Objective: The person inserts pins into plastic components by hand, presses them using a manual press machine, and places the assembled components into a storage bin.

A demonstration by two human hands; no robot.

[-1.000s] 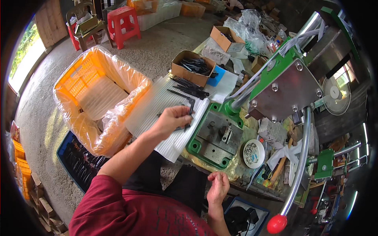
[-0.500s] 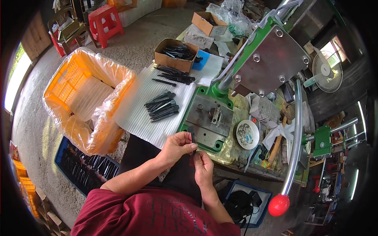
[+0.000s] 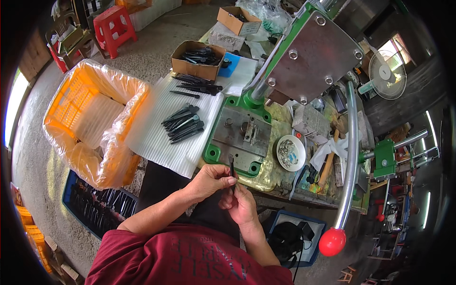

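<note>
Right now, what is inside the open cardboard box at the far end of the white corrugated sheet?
The cardboard box holds a loose heap of slim black parts, like those lying on the white sheet. Its walls and the top pieces hide how deep the heap goes and what lies beneath.

The slim black elongated part [image 3: 232, 168] stands nearly upright, pinched at its lower half between the left hand [image 3: 212, 179] and the right hand [image 3: 241, 203]. Its upper end (small and slightly lighter) rises before the green base plate's near edge.
</note>
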